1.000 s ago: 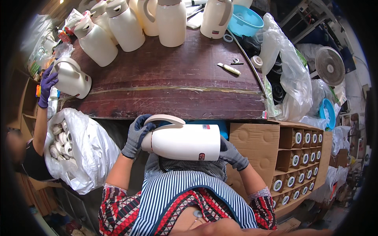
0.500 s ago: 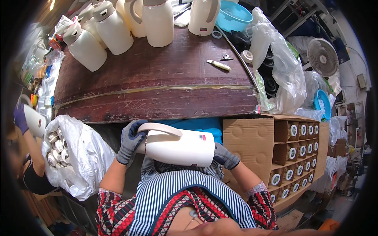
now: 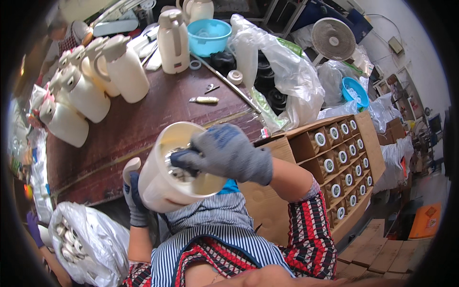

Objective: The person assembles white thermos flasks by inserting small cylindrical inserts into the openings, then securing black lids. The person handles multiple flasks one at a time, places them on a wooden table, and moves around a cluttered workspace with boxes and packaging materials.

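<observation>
I hold a white vacuum jug body point(image 3: 160, 179) tilted, its wide open end facing up toward me. My left hand point(image 3: 136, 201), in a grey and blue work glove, is closed on the jug beside its pale handle point(image 3: 131, 167). My right hand point(image 3: 227, 150), gloved alike, reaches into the open end. Its bent fingers are at a shiny, silvery round part point(image 3: 180, 172) inside the jug. The fingertips are partly hidden, so what they grip cannot be made out.
Several finished-looking jugs point(image 3: 126, 74) stand on the dark table point(image 3: 119, 136), near a tube point(image 3: 205, 100) and a blue basin point(image 3: 210, 40). At right sits a divided carton point(image 3: 315, 162) of capped cylinders; at left, a plastic bag point(image 3: 103, 234) of white parts. Another person's gloved hand point(image 3: 34, 227) shows far left.
The jug has swung from lying sideways to pointing its open wide end at me. My right hand has moved from its end to inside it. The view has turned right.
</observation>
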Demonstrator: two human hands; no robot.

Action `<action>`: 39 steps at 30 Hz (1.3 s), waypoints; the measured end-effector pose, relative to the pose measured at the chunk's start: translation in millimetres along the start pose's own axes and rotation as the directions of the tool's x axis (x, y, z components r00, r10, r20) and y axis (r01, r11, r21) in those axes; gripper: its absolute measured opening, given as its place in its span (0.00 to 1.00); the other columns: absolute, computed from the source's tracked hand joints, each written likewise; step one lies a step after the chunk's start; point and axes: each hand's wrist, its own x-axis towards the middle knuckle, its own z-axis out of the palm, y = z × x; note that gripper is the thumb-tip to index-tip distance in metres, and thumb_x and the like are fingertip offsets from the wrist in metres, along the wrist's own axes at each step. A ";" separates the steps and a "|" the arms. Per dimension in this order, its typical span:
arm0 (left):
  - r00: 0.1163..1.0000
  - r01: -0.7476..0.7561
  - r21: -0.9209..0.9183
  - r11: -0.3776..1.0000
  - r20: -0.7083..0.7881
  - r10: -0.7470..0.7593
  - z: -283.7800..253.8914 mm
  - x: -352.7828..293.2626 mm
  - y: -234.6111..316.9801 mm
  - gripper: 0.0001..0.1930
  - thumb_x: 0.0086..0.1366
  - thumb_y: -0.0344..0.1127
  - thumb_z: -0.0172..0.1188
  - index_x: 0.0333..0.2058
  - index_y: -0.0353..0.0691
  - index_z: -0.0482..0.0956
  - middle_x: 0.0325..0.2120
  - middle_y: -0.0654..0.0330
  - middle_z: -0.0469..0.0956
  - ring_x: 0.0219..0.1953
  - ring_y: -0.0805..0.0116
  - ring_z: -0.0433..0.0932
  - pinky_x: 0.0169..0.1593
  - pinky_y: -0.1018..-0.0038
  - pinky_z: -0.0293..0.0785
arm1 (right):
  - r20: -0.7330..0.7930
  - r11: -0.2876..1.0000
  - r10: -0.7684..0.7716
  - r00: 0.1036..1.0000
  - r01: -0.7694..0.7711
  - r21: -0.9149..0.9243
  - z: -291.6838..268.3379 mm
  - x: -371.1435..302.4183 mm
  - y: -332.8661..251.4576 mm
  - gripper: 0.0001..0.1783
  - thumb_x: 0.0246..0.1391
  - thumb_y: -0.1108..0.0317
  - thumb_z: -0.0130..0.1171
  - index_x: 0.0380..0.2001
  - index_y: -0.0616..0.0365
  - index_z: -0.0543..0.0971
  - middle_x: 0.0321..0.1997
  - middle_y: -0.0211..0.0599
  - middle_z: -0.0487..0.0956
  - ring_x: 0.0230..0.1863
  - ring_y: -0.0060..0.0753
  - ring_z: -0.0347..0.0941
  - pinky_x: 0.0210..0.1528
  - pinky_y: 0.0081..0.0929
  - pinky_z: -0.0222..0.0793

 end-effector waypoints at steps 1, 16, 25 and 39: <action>0.990 0.137 -0.112 0.984 0.043 -0.133 4.9 3.9 -4.5 0.20 0.73 0.36 0.61 0.60 0.37 0.72 0.51 0.57 0.79 0.53 0.65 0.79 0.59 0.65 0.76 | 0.090 0.996 -0.045 0.995 0.051 -0.068 -11.8 10.5 -6.9 0.28 0.61 0.38 0.58 0.28 0.54 0.82 0.24 0.45 0.81 0.24 0.45 0.81 0.25 0.40 0.74; 0.996 0.079 0.531 0.844 -0.072 -0.048 2.4 -10.7 -27.9 0.27 0.69 0.38 0.64 0.63 0.35 0.69 0.56 0.55 0.77 0.57 0.63 0.77 0.62 0.65 0.74 | -0.158 0.307 0.933 0.324 -0.944 -0.122 168.8 -44.1 534.2 0.23 0.59 0.51 0.51 0.44 0.51 0.88 0.52 0.55 0.83 0.54 0.63 0.79 0.57 0.45 0.75; 0.998 0.051 0.512 0.857 -0.047 -0.032 10.3 -7.0 -37.3 0.26 0.69 0.37 0.63 0.62 0.35 0.70 0.55 0.54 0.77 0.56 0.63 0.77 0.61 0.65 0.75 | -0.272 0.305 0.924 0.267 -0.946 0.108 121.8 -53.0 503.4 0.22 0.53 0.53 0.56 0.45 0.54 0.85 0.48 0.56 0.83 0.51 0.63 0.79 0.55 0.46 0.75; 0.999 0.051 0.495 0.867 -0.038 -0.037 8.0 -17.5 -45.5 0.24 0.69 0.36 0.63 0.61 0.35 0.72 0.54 0.54 0.79 0.55 0.63 0.78 0.60 0.66 0.76 | -0.350 0.355 0.902 0.254 -0.897 0.263 125.1 -40.2 517.8 0.26 0.44 0.56 0.64 0.46 0.59 0.81 0.42 0.58 0.83 0.45 0.63 0.80 0.51 0.47 0.75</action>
